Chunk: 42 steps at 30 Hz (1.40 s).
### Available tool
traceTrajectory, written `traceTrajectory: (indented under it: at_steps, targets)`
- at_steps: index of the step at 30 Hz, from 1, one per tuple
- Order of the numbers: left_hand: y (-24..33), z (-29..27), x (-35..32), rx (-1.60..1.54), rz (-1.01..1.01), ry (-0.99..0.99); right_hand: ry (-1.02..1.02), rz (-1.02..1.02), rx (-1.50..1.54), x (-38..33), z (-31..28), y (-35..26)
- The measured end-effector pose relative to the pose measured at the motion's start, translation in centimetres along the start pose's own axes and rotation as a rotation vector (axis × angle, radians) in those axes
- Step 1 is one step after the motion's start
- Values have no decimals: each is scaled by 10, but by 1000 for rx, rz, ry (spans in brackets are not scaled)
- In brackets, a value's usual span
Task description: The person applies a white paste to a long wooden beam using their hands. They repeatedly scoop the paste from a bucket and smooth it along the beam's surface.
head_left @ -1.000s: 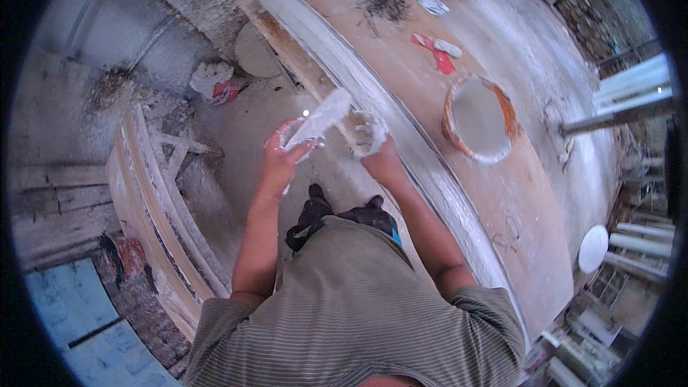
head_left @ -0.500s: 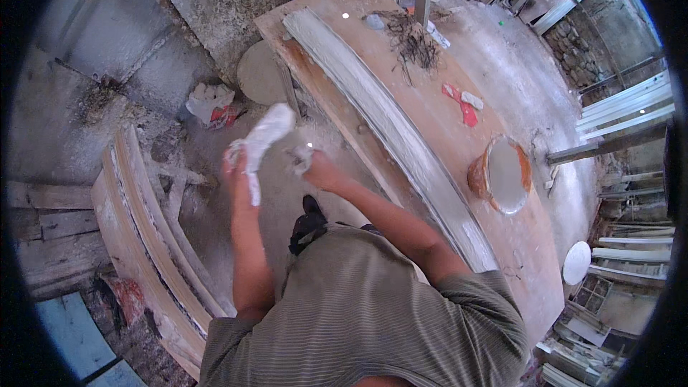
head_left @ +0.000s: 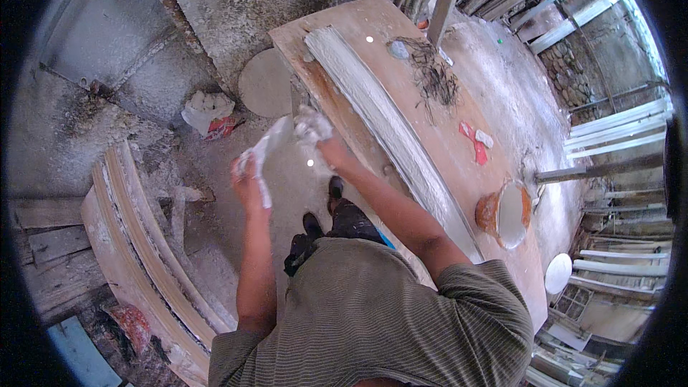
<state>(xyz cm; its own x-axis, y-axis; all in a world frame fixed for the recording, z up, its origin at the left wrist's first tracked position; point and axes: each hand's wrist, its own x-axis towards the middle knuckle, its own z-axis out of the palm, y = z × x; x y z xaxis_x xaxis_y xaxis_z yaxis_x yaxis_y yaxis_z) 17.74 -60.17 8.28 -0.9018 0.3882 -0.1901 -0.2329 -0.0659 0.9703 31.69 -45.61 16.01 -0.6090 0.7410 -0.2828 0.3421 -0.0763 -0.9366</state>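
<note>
Both hands raised over the floor beside a plaster-streaked bench

The left hand [head_left: 247, 180] is closed around a long, thin white-coated strip [head_left: 274, 137]; the strip slants up and to the right from the grip, and its lower end extends below the fingers along the wrist. The right hand [head_left: 332, 152] is bent toward the strip's upper end, with a ragged white clump [head_left: 313, 127] at its fingers; how far these fingers are open, and whether the clump is held or merely clings, cannot be told. The clump lies just beside the strip. Both hands are in the air, apart from the bench.

Below the hands are two dark shoes [head_left: 312, 224] on a grey floor. To the right stands the long bench [head_left: 398, 89], bearing a white ridged length of moulding [head_left: 390, 140] near its closer edge. Farther across lie a tangle of dark strands [head_left: 437, 86], a small pale lump [head_left: 398, 49], and a red piece [head_left: 479, 153] with a white object beside it. An orange bucket [head_left: 489, 216], its rim coated white, stands near the bench's lower end.

At left is a curved wooden form [head_left: 118, 233]. Beyond the hands, a white-and-red bag [head_left: 208, 111] lies near a round grey disc [head_left: 265, 82].
</note>
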Motion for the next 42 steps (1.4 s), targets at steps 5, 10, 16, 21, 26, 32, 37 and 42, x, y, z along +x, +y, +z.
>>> traceTrajectory:
  at_steps: [5,10,16,21,26,32,37,42]
  targets:
    - [0,118,41,-96,-28,-227,163,-37,-20,105,-69,21]
    - [-6,230,110,-133,14,-298,157,-270,200,215,-136,34]
    - [-58,335,221,-172,5,-289,36,-26,-878,367,-189,56]
    - [-108,369,266,-101,11,-179,308,74,-2,440,-188,90]
    - [-136,381,276,-53,59,-144,193,-224,-159,475,-193,143]
    - [-142,382,275,-8,88,-95,245,-122,92,458,-182,101]
    - [-151,379,268,-46,67,-93,198,-105,109,451,-185,108]
    - [-145,374,229,77,93,-118,216,-183,98,423,-194,121]
